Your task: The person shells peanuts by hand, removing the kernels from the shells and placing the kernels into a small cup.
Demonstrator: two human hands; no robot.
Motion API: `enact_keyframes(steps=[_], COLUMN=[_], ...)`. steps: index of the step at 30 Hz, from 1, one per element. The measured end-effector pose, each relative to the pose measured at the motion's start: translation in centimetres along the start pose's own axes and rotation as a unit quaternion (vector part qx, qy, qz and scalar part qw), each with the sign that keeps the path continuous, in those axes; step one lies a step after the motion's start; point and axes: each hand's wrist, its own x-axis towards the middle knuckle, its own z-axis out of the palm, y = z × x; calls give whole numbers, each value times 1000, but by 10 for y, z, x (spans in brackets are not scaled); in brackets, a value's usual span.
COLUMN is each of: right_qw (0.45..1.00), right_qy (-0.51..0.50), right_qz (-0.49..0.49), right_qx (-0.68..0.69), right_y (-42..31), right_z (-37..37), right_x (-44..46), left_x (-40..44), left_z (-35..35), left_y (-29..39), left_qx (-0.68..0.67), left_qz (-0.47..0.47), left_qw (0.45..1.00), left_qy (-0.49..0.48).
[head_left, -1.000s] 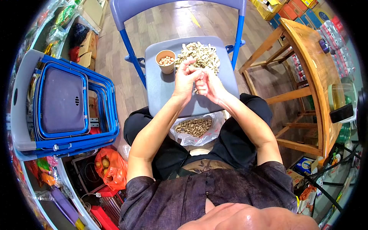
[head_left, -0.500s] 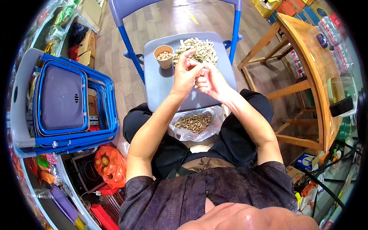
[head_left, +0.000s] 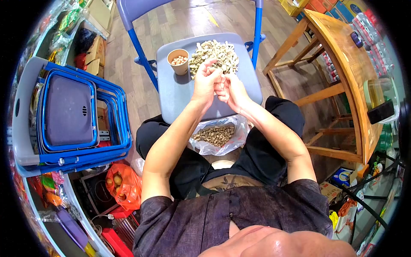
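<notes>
Above the grey-blue chair seat (head_left: 177,100), my left hand (head_left: 205,83) and my right hand (head_left: 232,91) meet with fingertips pinched together. What they hold between them is too small to make out. Just beyond my fingers lies a heap of peanut shells (head_left: 218,53) on the seat. Left of the heap stands a paper cup (head_left: 178,64) containing shelled peanuts. Below the seat's near edge, between my legs, a clear plastic bag (head_left: 239,139) holds unshelled peanuts (head_left: 217,135).
Folded blue-framed chairs (head_left: 70,111) stand at the left. A red bag (head_left: 128,184) of round items lies beneath them. A wooden table (head_left: 342,55) is at the right, bearing a container and a phone (head_left: 380,112). Shelves and boxes line both sides.
The seat, cup and shell heap appear slightly higher and further left in view. My hands stay together, with small shifts of the fingers.
</notes>
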Motion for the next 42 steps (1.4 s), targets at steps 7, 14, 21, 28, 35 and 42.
enact_keyframes(steps=[7,14,21,28,35,42], right_qw=[994,994,978,950,932,910], right_qy=[-98,-105,-62,-27,-20,3], right_qz=[42,19,-76,-137,-155,-172], right_qx=[10,-8,-183,-279,-328,-376], right_y=[-15,-8,-7,-4,2,-5], right_z=[-6,-4,-6,-20,-27,-15], right_x=[-3,1,3,10,19,14], left_x=[1,6,1,-3,-1,1], left_z=[-3,-24,-17,-18,-31,-28], left_y=[5,2,9,8,3,7], left_qx=[25,-97,-117,-77,-22,32], left_qz=[45,-35,-64,-47,-48,-17], left_qw=[999,994,990,995,998,999], left_qy=[12,-47,-47,-41,-41,-28])
